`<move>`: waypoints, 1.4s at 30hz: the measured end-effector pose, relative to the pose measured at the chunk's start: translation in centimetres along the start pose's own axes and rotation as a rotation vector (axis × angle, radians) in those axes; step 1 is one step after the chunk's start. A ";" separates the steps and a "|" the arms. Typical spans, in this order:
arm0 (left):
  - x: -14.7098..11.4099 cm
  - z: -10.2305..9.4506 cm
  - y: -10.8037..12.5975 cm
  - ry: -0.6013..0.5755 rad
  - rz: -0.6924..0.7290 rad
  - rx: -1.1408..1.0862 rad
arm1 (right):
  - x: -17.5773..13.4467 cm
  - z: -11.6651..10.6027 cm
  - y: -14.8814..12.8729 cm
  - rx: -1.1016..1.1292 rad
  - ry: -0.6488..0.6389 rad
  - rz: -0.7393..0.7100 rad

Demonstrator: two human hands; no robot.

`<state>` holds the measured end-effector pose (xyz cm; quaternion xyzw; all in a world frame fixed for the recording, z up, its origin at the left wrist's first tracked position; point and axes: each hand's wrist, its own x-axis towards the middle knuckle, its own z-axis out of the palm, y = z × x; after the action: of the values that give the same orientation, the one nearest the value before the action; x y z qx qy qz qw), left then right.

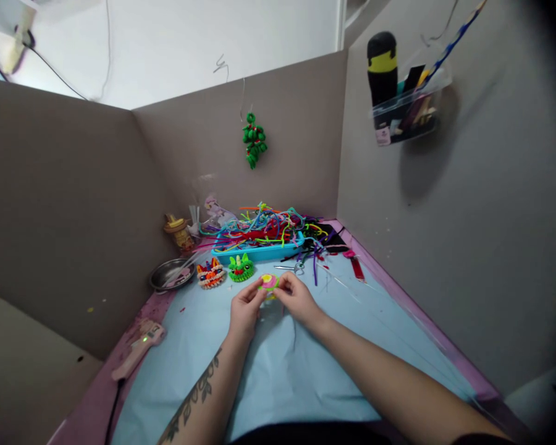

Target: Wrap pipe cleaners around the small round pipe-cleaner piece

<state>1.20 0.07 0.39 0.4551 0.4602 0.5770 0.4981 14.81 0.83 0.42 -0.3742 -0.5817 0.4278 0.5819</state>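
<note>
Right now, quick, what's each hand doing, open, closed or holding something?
Left hand: fingers pinched on the small pink and green coiled piece.
Right hand: fingers pinched on the same coiled piece from the other side.

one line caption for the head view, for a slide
Both hands, left hand and right hand, pinch a small pink-and-green pipe-cleaner piece above a light-blue mat.

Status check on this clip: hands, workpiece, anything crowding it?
Left hand and right hand both pinching the small pink-and-green coil. Held just above the blue mat. Green figure close behind, not touching.
</note>
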 end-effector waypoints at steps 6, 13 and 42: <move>0.7 -0.8 0.2 0.117 -0.008 -0.125 | 0.5 -1.2 0.2 -0.209 -0.010 -0.057; 1.2 -1.2 0.4 0.168 -0.041 -0.284 | 1.1 -2.0 1.7 -0.514 -0.052 0.033; 0.7 -0.7 -0.4 0.030 -0.026 -0.155 | 1.1 -1.1 1.3 -0.017 0.021 0.120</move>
<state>0.52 0.74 -0.06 0.4003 0.4275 0.6111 0.5325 15.82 2.39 -0.49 -0.4179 -0.5557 0.4531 0.5579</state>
